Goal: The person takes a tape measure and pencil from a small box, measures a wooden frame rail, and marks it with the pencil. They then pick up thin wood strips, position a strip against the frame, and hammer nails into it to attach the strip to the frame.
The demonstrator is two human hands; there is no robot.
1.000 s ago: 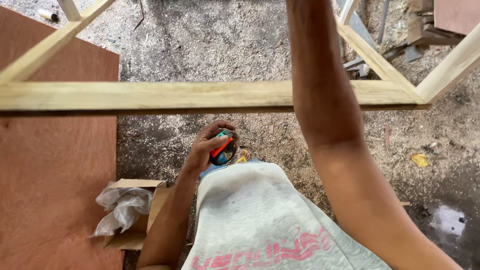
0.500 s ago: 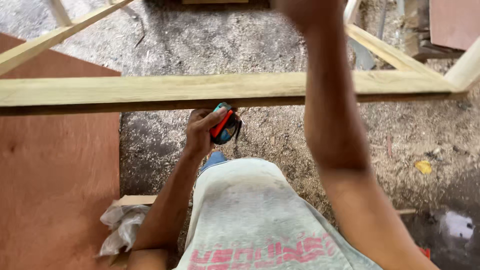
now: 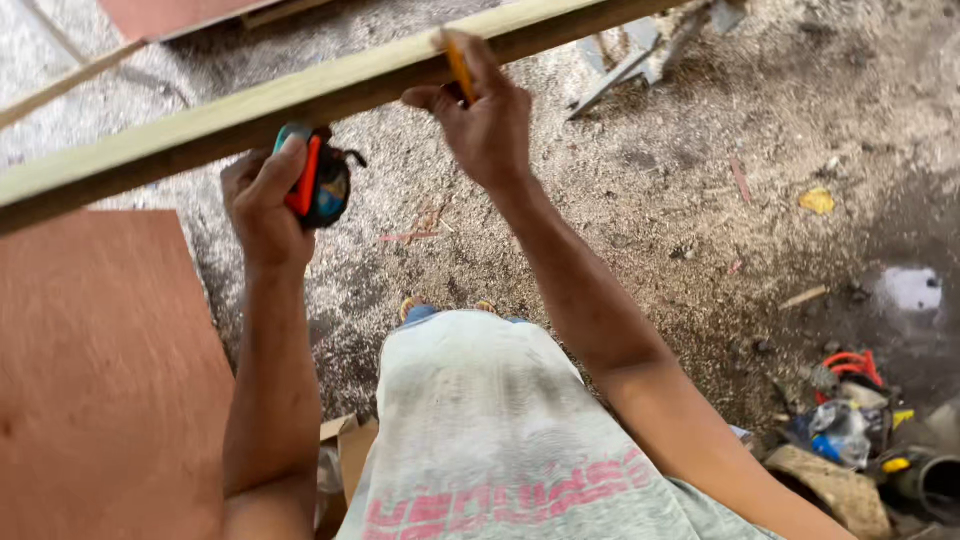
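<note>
The person stands over a long wooden bar [image 3: 250, 110] that runs across the top of the view. The left hand [image 3: 262, 195] is closed tight around a tape measure [image 3: 318, 185]. The tape measure is black with red and blue on it, and it is held up right under the bar, touching its lower edge or very close to it. No tape can be seen pulled out.

The right hand [image 3: 485, 125] pinches a yellow pencil [image 3: 459, 68] between the thumb and fingers. The pencil tip is at the bar, as if to make a mark. The other fingers curl in.

Below is a dirty floor [image 3: 650, 200] covered in sawdust. A big red-brown board [image 3: 100, 370] lies on the left. A small cardboard box [image 3: 345, 450] sits by the person's legs. A pile of junk [image 3: 850, 420] is at the lower right.

What could go wrong? The bar looks thin and long, so it may wobble when the pencil pushes on it. Then the mark could land in the wrong spot. The tape measure could slip from the left hand and drop on the floor. The pencil tip could snap if pressed too hard.
</note>
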